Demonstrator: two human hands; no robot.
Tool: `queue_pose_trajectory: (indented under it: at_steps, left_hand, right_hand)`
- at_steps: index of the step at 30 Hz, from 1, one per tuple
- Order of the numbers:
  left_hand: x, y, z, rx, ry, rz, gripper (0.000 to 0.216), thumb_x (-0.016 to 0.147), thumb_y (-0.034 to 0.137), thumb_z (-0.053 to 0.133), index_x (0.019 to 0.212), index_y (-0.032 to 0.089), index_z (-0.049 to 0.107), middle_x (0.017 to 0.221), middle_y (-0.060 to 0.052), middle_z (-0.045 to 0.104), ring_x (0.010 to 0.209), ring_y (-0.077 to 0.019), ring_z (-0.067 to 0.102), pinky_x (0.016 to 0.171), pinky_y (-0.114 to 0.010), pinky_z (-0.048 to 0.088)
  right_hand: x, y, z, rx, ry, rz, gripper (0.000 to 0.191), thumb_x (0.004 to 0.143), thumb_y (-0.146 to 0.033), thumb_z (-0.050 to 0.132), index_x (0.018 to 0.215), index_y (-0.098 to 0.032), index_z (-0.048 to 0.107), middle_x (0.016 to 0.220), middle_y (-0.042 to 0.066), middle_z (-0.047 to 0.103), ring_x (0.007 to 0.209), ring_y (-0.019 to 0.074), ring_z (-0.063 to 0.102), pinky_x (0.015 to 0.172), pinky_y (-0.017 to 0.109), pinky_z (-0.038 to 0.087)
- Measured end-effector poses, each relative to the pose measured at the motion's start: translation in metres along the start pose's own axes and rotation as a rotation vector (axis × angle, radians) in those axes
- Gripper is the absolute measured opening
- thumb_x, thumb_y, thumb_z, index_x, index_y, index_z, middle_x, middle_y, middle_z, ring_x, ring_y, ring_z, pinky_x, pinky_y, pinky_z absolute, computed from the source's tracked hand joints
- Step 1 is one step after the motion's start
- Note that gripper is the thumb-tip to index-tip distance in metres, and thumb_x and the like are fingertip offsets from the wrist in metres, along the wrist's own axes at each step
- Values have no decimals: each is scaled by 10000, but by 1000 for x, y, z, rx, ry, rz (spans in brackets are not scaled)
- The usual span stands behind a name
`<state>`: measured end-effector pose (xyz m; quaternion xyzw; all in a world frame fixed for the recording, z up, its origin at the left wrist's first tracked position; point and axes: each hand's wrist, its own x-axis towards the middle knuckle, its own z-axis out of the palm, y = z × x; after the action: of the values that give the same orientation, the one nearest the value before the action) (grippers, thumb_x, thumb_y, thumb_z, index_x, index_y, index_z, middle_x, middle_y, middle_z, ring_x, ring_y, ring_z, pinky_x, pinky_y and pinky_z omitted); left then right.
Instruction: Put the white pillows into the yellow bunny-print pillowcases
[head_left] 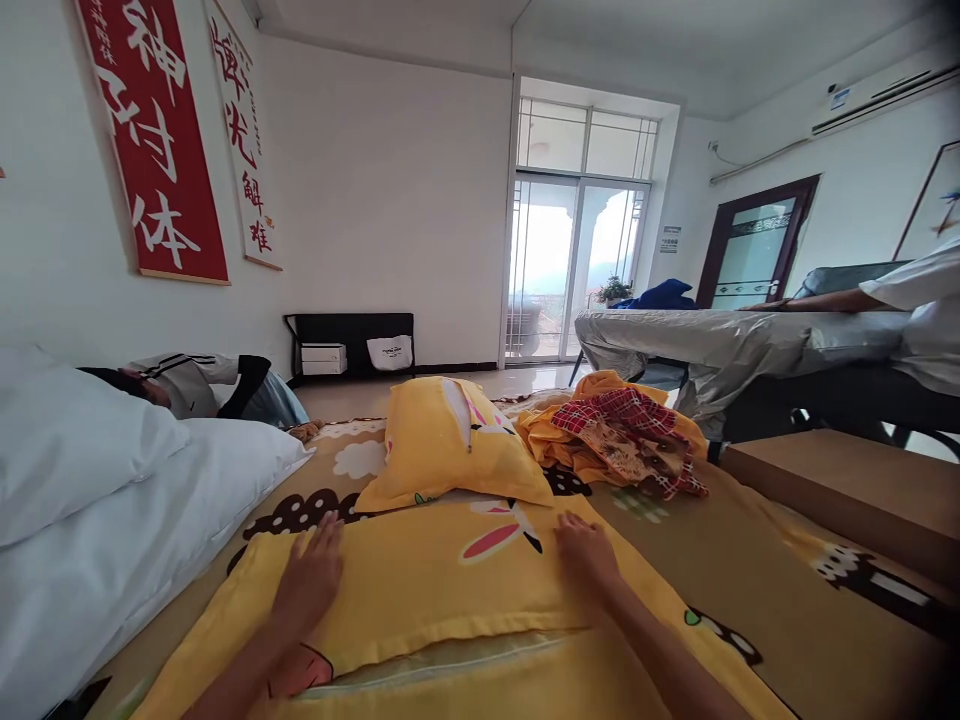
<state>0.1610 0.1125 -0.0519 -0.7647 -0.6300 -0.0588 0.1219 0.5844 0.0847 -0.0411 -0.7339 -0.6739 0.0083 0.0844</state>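
Note:
My left hand (311, 578) lies flat, fingers apart, on a yellow pillow with a rabbit print (442, 585) in front of me on the bed. My right hand (587, 553) rests flat on the same pillow further right, palm down. Neither hand holds anything. A second yellow pillow (454, 440) leans just beyond the first. Both lie on a tan cartoon-print sheet (720, 560).
White bedding (112, 490) is piled at the left, with a person lying behind it (195, 385). A heap of orange and red checked cloth (626, 435) sits past the pillows. At right another person's arm (832, 298) rests on a grey-covered table (720, 345); a wooden board (855, 485) lies nearby.

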Motion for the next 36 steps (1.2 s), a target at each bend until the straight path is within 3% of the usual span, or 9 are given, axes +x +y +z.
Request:
queue_pose_trajectory:
  at_steps: [6, 9, 14, 17, 21, 26, 28, 34, 36]
  left_hand:
    - [14, 145, -10, -410, -245, 381, 554, 938, 355, 249, 1472, 215, 292, 1537, -19, 267, 1418, -151, 244, 1154, -360, 232]
    - [21, 97, 8, -368, -259, 267, 564, 944, 462, 222, 1466, 263, 299, 1556, -20, 199, 1440, -207, 175, 1163, -477, 157]
    - [12, -60, 39, -70, -201, -118, 583, 928, 445, 254, 1468, 231, 293, 1551, -59, 218, 1433, -230, 201, 1123, -497, 225]
    - [0, -84, 38, 117, -131, -200, 572, 919, 371, 267, 1450, 170, 339, 1542, -101, 227, 1434, -252, 196, 1127, -537, 177]
    - [0, 9, 10, 5, -105, -61, 569, 927, 268, 181, 1466, 125, 290, 1549, -80, 188, 1434, -203, 199, 1143, -483, 204]
    - [16, 135, -5, -280, -223, 181, 567, 940, 281, 167, 1477, 127, 264, 1545, -73, 213, 1428, -182, 212, 1160, -418, 216]
    - [15, 115, 6, -277, -247, 190, 562, 949, 367, 185, 1481, 203, 259, 1549, -42, 203, 1431, -196, 204, 1158, -463, 206]
    - [-13, -102, 53, 42, -206, -50, 465, 886, 294, 364, 1316, 295, 539, 1534, -16, 264, 1435, -295, 157, 1108, -579, 217]
    - [-18, -128, 47, 96, -207, -100, 446, 857, 253, 399, 1256, 268, 599, 1505, -53, 336, 1420, -309, 209, 1102, -587, 217]
  right_hand:
    - [-1, -113, 30, 161, -135, -488, 483, 893, -366, 403, 1371, -369, 471, 1460, -108, 417, 1359, 111, 341, 1114, 198, 199]
    - [11, -63, 32, 187, -140, -374, 550, 935, -475, 277, 1451, -304, 360, 1538, -18, 272, 1421, 188, 222, 1153, 396, 161]
    - [26, 71, 24, -3, -87, 107, 616, 947, -493, 222, 1489, -205, 272, 1559, 71, 212, 1433, 239, 179, 1122, 513, 192]
    - [25, 79, 21, -125, -44, 209, 553, 957, -355, 261, 1456, -133, 350, 1517, 158, 300, 1390, 298, 287, 1085, 534, 248]
    - [16, -17, 29, -157, 45, 61, 547, 882, -96, 274, 1409, -94, 421, 1525, 170, 272, 1404, 256, 262, 1105, 450, 229]
    - [9, -131, 50, 178, -90, -491, 529, 933, -296, 307, 1458, -244, 344, 1531, 73, 293, 1414, 194, 241, 1121, 432, 212]
    - [16, -113, 51, 206, -131, -453, 546, 936, -405, 317, 1466, -271, 324, 1546, 52, 255, 1426, 196, 206, 1135, 449, 171]
    - [41, 63, 27, -2, -100, 132, 638, 935, -536, 228, 1499, -238, 237, 1567, 59, 187, 1436, 233, 165, 1130, 498, 168]
    - [41, 82, 21, -47, -69, 222, 624, 931, -477, 284, 1483, -185, 295, 1539, 127, 261, 1408, 291, 245, 1098, 538, 218]
